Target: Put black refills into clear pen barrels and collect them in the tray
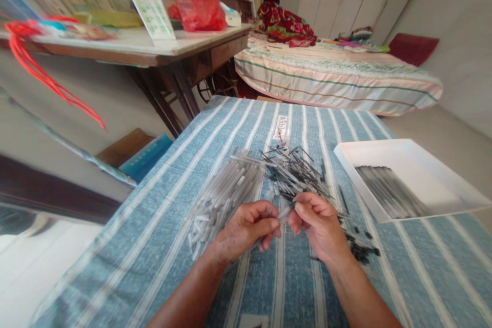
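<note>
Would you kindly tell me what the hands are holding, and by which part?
A translucent tube, pinched in the left hand, its exposed part reaching the right hand; exactly where it is gripped is hidden.

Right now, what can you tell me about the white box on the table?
The white box is shallow, rectangular and open-topped, with smooth thin walls, perhaps cardboard or plastic. It sits open side up on the blue striped cloth, to the right of the right hand. Slim grey pen-like sticks lie side by side towards its left. No hand touches it.
</note>
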`<state>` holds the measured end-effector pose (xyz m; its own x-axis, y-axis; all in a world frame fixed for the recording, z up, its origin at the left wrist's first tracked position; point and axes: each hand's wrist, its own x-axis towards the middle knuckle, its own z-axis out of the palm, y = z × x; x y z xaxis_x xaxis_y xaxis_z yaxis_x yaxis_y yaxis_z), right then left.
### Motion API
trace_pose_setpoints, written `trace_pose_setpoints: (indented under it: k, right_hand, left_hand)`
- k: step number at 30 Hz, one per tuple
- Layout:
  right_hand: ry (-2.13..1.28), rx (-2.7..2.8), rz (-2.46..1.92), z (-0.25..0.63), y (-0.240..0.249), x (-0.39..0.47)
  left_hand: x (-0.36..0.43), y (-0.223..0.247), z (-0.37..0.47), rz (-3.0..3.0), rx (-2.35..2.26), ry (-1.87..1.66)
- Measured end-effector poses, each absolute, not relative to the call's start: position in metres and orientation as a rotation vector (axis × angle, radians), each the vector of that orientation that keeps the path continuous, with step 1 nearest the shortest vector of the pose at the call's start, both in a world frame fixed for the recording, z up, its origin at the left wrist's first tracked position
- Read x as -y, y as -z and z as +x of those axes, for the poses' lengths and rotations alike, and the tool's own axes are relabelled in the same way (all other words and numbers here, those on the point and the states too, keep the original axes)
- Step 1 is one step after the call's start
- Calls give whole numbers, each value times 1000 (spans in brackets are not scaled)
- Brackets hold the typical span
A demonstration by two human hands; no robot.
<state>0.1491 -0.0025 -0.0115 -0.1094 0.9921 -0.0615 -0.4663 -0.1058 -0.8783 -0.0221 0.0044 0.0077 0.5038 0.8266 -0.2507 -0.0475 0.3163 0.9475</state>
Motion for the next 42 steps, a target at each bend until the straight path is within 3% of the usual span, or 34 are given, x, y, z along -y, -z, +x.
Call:
trace_pose_setpoints:
  k: [13, 26, 42]
  right_hand:
    - [-1556, 895, -867, 148, 15, 2]
    - [-1293, 1494, -1086, 179, 14, -3]
    - [-1411, 1611, -1061, 185, 13, -5]
  left_hand:
    - [-4, -9, -21, 1125, -895, -656]
    - [-4, -11, -20, 1173, -942, -499]
    - [-4, -13, -22, 1148, -931, -392]
